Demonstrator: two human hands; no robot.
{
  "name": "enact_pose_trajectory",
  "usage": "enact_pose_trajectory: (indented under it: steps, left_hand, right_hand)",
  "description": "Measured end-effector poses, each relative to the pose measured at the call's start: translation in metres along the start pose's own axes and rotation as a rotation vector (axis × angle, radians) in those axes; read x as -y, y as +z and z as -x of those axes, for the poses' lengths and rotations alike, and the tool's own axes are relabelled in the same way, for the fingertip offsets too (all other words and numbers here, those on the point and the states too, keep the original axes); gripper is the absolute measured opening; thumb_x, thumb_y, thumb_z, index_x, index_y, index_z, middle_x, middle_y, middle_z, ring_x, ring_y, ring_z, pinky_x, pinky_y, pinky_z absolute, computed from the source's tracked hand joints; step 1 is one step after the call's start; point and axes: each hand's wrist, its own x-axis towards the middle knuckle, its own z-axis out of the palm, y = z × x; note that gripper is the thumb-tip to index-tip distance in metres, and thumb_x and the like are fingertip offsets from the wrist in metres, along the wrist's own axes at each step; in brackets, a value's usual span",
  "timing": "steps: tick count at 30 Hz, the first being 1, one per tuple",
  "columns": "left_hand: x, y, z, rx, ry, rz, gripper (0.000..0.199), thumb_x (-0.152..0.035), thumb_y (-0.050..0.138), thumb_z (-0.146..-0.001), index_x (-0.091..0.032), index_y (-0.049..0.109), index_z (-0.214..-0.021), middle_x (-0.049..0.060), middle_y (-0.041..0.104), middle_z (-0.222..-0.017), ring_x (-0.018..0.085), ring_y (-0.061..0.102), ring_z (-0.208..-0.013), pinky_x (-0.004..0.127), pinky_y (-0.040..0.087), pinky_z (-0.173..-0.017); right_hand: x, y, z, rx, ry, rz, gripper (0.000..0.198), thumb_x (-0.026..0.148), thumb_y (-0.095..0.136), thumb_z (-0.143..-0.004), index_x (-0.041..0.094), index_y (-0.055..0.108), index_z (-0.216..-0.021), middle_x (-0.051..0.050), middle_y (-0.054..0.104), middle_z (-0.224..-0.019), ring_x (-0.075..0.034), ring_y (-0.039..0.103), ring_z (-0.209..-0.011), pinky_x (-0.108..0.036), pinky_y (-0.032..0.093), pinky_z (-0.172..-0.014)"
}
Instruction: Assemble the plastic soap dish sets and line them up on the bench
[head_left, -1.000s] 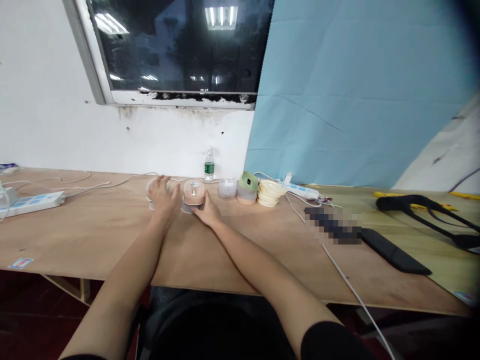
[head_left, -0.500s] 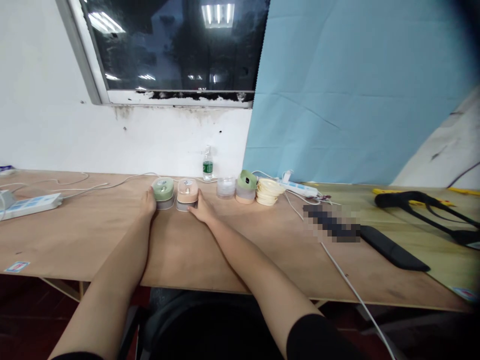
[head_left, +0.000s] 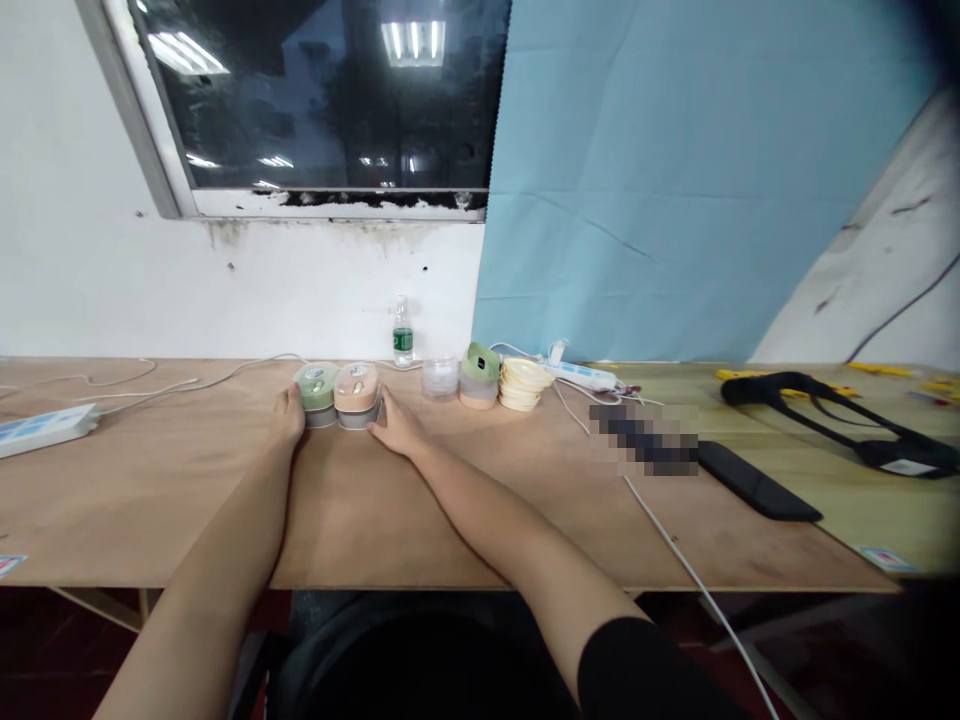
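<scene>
Two small containers stand side by side, touching, on the wooden table. One is a green-topped container (head_left: 316,392) with a grey lower part, the other a pink-topped container (head_left: 357,393), also grey below. My left hand (head_left: 288,412) is pressed along the left side of the green one, most of its fingers hidden behind it. On the right side of the pink one, my right hand (head_left: 397,424) curves round, thumb at its lower front. The pair sits between both hands.
To the right stand clear round containers (head_left: 439,380), a green, grey and peach stack (head_left: 478,378) and cream cups (head_left: 523,385). A bottle (head_left: 403,335) is behind. Power strips (head_left: 49,430), a white cable (head_left: 675,550), a black slab (head_left: 757,482) and a black strap-like item (head_left: 810,400) also lie here.
The gap between the green and pink containers has closed; they now touch. My hands have come closer together with them. The whole view has shifted slightly.
</scene>
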Motion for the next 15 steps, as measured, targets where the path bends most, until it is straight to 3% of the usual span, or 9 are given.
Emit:
enact_pose_trajectory:
  steps: [4, 8, 10, 15]
  left_hand:
    - [-0.009, -0.006, 0.007, -0.129, -0.101, 0.036, 0.060, -0.053, 0.025, -0.095, -0.007, 0.046, -0.128, 0.022, 0.054, -0.128, 0.031, 0.050, -0.121, 0.046, 0.039, -0.100]
    - [-0.032, -0.015, 0.020, -0.345, 0.198, -0.068, 0.050, -0.043, 0.036, -0.094, -0.009, 0.043, -0.130, 0.017, 0.050, -0.131, 0.028, 0.042, -0.126, 0.043, 0.029, -0.109]
    - [-0.047, -0.016, 0.029, -0.334, 0.335, -0.103, 0.048, -0.040, 0.038, -0.093, -0.009, 0.043, -0.129, 0.017, 0.049, -0.131, 0.029, 0.041, -0.126, 0.045, 0.027, -0.109]
    - [-0.085, 0.001, 0.060, -0.126, 0.658, -0.094, 0.042, -0.038, 0.046, -0.089, -0.013, 0.049, -0.122, 0.015, 0.053, -0.125, 0.028, 0.045, -0.122, 0.043, 0.029, -0.108]
  right_hand:
    - [-0.002, -0.028, 0.016, -0.146, -0.156, 0.012, 0.060, 0.031, 0.053, -0.084, 0.022, 0.038, -0.141, -0.008, 0.055, -0.131, -0.025, 0.047, -0.122, -0.041, 0.034, -0.106]
    - [-0.028, -0.063, 0.032, -0.204, -0.290, 0.066, 0.042, 0.028, 0.049, -0.086, 0.021, 0.054, -0.127, -0.009, 0.058, -0.124, -0.027, 0.046, -0.120, -0.045, 0.032, -0.106]
    - [-0.050, -0.082, 0.037, -0.286, -0.289, 0.116, 0.038, 0.029, 0.048, -0.086, 0.020, 0.058, -0.121, -0.009, 0.060, -0.119, -0.027, 0.048, -0.116, -0.044, 0.033, -0.105]
    - [-0.107, -0.146, 0.036, -0.565, -0.177, 0.265, 0.033, 0.032, 0.049, -0.084, 0.019, 0.060, -0.112, -0.012, 0.060, -0.114, -0.027, 0.049, -0.114, -0.045, 0.033, -0.103]
